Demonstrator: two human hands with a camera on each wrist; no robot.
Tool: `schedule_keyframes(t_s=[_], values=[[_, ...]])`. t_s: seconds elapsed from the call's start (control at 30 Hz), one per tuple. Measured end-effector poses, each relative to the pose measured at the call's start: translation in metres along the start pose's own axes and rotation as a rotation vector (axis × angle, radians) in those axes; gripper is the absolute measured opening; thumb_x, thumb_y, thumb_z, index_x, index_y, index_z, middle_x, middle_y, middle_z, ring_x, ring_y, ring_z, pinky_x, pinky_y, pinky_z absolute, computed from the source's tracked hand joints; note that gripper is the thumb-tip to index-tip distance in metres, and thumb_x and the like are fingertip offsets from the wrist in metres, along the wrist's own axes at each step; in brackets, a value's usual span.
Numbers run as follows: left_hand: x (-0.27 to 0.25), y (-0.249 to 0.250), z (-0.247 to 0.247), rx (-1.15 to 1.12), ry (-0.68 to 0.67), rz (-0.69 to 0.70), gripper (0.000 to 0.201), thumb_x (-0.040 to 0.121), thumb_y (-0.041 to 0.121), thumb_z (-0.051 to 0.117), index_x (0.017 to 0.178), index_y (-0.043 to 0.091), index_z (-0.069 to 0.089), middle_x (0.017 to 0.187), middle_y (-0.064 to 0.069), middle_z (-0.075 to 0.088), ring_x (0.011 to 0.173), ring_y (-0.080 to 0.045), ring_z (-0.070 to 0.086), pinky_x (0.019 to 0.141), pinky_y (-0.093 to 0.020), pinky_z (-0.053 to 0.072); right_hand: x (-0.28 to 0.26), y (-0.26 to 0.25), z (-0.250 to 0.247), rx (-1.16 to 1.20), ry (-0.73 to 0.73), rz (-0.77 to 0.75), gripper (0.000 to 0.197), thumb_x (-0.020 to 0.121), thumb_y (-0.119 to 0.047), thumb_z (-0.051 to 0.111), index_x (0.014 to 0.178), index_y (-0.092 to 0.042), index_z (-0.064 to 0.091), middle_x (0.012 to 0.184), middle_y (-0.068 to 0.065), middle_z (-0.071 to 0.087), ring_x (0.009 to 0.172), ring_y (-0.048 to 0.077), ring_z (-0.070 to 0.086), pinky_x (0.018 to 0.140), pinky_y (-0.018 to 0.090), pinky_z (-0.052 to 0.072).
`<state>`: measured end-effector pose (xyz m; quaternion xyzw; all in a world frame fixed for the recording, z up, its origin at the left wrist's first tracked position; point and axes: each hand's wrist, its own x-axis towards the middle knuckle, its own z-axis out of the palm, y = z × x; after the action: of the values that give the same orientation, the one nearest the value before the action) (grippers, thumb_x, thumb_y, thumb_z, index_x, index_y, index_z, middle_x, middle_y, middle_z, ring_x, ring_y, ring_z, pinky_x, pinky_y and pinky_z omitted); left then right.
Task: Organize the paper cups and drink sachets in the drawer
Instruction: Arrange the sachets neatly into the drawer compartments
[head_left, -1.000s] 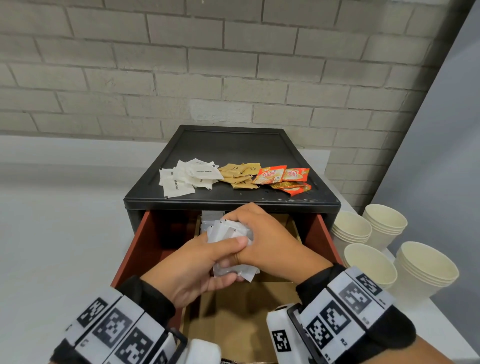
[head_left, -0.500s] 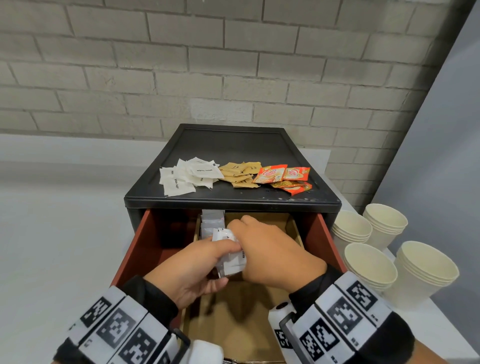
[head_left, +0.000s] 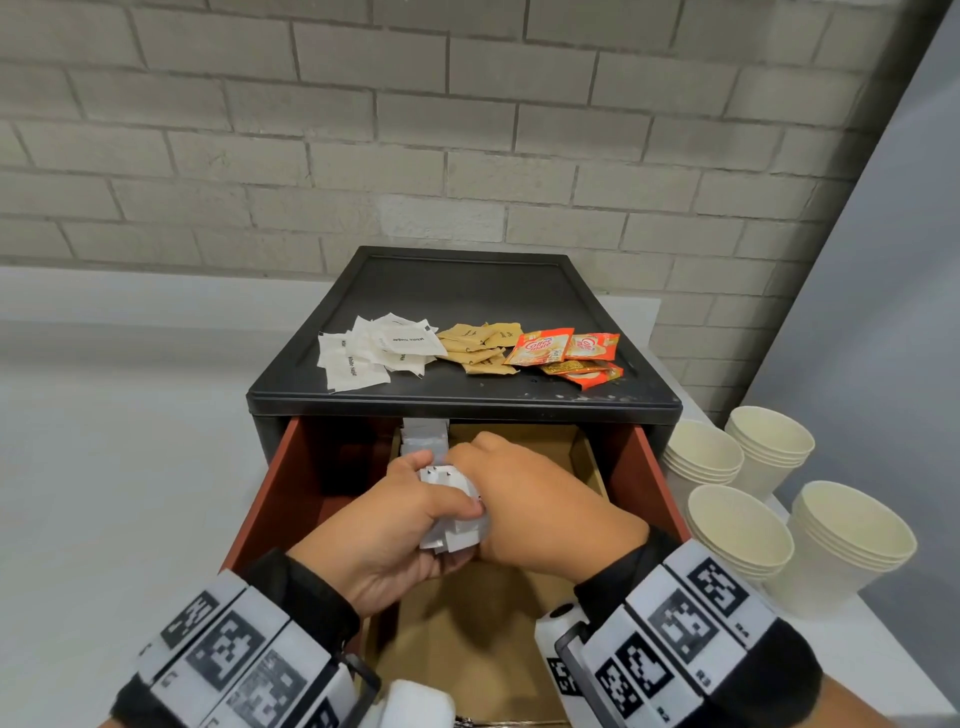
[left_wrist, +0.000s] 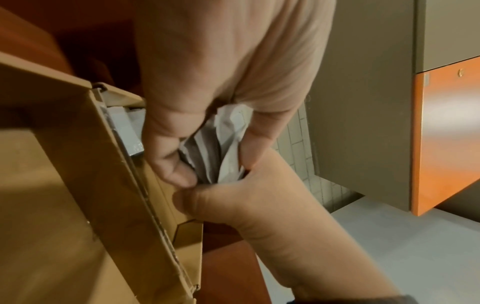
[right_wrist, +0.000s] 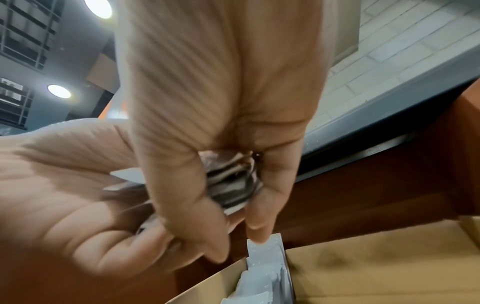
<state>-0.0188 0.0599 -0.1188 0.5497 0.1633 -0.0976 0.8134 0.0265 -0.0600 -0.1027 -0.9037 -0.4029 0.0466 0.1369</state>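
White sachets (head_left: 452, 512) bunched between both hands: left hand (head_left: 384, 535) cups them, right hand (head_left: 540, 512) pinches the top. Filed sachets (head_left: 425, 441) stand upright just beyond, in the cardboard box (head_left: 467, 639) inside the drawer (head_left: 275, 499); right hand nearer.

- A bundle of white sachets (head_left: 453, 512), crumpled and stacked edge to edge, is held above the open drawer (head_left: 270, 499), at about 6 o'clock from the black cabinet top.
- More white sachets (head_left: 425, 439) stand upright in the cardboard insert (head_left: 467, 639) at the drawer's 12 o'clock end.
- Loose white sachets (head_left: 374, 353), tan sachets (head_left: 480, 348) and orange sachets (head_left: 569, 356) lie flat in a row on top.
- Stacks of cream paper cups (head_left: 789, 519) stand upright at 3 o'clock on the bench.
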Motion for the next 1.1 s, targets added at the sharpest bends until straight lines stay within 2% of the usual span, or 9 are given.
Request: schedule_keyframes(t_s=[0.2, 0.3, 0.4, 0.47, 0.53, 0.67, 0.77, 0.87, 1.1], values=[[0.0, -0.002, 0.002, -0.035, -0.01, -0.069, 0.034, 0.084, -0.003, 0.054, 0.115, 0.011, 0.05, 0.083, -0.013, 0.061, 0.07, -0.02, 0.058, 0.059, -0.03, 0.046, 0.001, -0.001, -0.001, -0.009, 0.068, -0.009, 0.033, 0.082, -0.009, 0.062, 0.112, -0.016, 0.048, 0.103, 0.003, 0.044, 0.089, 0.023, 0.054, 0.068, 0.031, 0.044], [0.002, -0.002, 0.001, -0.027, 0.018, -0.062, 0.031, 0.082, -0.001, 0.056, 0.111, 0.008, 0.054, 0.08, -0.012, 0.063, 0.068, -0.019, 0.059, 0.054, -0.028, 0.046, 0.0, 0.001, 0.002, 0.206, 0.001, -0.015, 0.06, 0.077, -0.006, 0.067, 0.131, -0.02, 0.044, 0.117, 0.002, 0.039, 0.103, 0.021, 0.051, 0.086, 0.031, 0.048], [0.003, 0.0, -0.004, -0.027, 0.041, -0.046, 0.038, 0.077, -0.001, 0.057, 0.114, 0.005, 0.058, 0.082, -0.013, 0.067, 0.07, -0.021, 0.062, 0.057, -0.029, 0.047, -0.004, 0.001, -0.003, 0.432, -0.077, 0.01, 0.095, 0.073, -0.006, 0.073, 0.148, -0.026, 0.019, 0.128, -0.005, 0.026, 0.12, 0.011, 0.038, 0.095, 0.01, 0.036], [0.003, 0.003, -0.006, -0.075, 0.037, -0.045, 0.045, 0.072, 0.0, 0.056, 0.116, 0.007, 0.058, 0.091, -0.015, 0.068, 0.07, -0.022, 0.063, 0.055, -0.03, 0.048, -0.005, 0.002, -0.008, 0.552, -0.061, 0.069, 0.099, 0.074, -0.011, 0.075, 0.149, -0.029, 0.013, 0.137, -0.008, 0.023, 0.124, 0.011, 0.036, 0.099, 0.014, 0.037], [0.002, 0.006, -0.006, -0.149, 0.059, -0.04, 0.041, 0.075, 0.001, 0.054, 0.115, 0.008, 0.057, 0.095, -0.015, 0.065, 0.068, -0.02, 0.06, 0.052, -0.025, 0.046, -0.005, 0.003, -0.011, 0.698, -0.023, 0.156, 0.092, 0.078, -0.016, 0.072, 0.149, -0.03, 0.016, 0.14, -0.009, 0.029, 0.12, 0.015, 0.045, 0.097, 0.028, 0.046], [-0.001, 0.007, -0.004, -0.2, 0.107, -0.014, 0.031, 0.084, 0.008, 0.051, 0.114, 0.007, 0.057, 0.088, -0.011, 0.061, 0.068, -0.017, 0.056, 0.052, -0.023, 0.044, -0.003, -0.001, -0.008, 1.01, -0.039, 0.276, 0.052, 0.09, -0.016, 0.06, 0.136, -0.024, 0.037, 0.118, -0.004, 0.052, 0.097, 0.014, 0.058, 0.072, 0.027, 0.053], [-0.001, 0.004, 0.001, -0.113, 0.168, 0.025, 0.039, 0.09, 0.038, 0.056, 0.117, 0.011, 0.059, 0.091, -0.01, 0.064, 0.064, -0.015, 0.058, 0.04, -0.017, 0.045, -0.001, -0.009, -0.003, 1.052, -0.082, 0.29, 0.037, 0.091, -0.013, 0.056, 0.124, -0.019, 0.043, 0.113, 0.008, 0.06, 0.082, 0.012, 0.059, 0.061, 0.022, 0.051], [-0.001, 0.003, 0.004, -0.028, 0.293, 0.04, 0.064, 0.086, 0.068, 0.036, 0.103, 0.013, 0.063, 0.072, -0.007, 0.064, 0.053, -0.015, 0.055, 0.035, -0.014, 0.039, -0.001, -0.015, -0.002, 1.13, -0.095, 0.318, 0.021, 0.091, -0.01, 0.054, 0.107, -0.023, 0.05, 0.102, 0.007, 0.062, 0.066, 0.008, 0.058, 0.057, 0.017, 0.05], [0.001, 0.004, 0.003, -0.009, 0.418, 0.08, 0.07, 0.093, 0.065, 0.016, 0.078, 0.012, 0.059, 0.039, -0.004, 0.059, 0.051, -0.023, 0.054, 0.051, -0.025, 0.039, 0.002, -0.02, 0.0, 1.289, -0.135, 0.368, 0.011, 0.095, -0.019, 0.053, 0.104, -0.024, 0.054, 0.09, 0.0, 0.063, 0.069, 0.009, 0.061, 0.058, 0.015, 0.051]])
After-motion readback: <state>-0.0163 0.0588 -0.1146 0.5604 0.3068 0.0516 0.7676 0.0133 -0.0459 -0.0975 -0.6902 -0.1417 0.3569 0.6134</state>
